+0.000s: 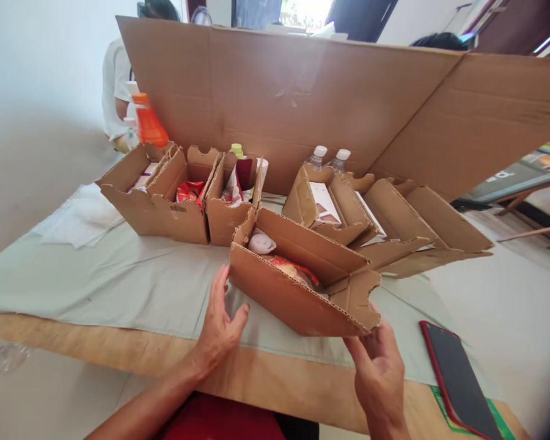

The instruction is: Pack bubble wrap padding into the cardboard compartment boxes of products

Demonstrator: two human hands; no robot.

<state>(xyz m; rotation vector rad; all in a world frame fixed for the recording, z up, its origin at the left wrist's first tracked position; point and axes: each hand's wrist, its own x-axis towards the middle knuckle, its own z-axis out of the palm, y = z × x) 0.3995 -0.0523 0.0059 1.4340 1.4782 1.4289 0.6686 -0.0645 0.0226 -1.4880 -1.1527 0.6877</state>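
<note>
Grips the open-topped brown cardboard box (284,298), near middle, by its right end with right hand (381,366); holds left hand (222,327) loosely spread beside its left end. Risks tipping it, spilling the red-printed plastic packet (297,271), through one-sided support.

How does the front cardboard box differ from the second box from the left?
The front box shows a long side, the second box a narrow end. The front box holds a white roll; the second box shows none. The right hand touches the front box, not the second box. Both are open-topped cardboard.
</note>
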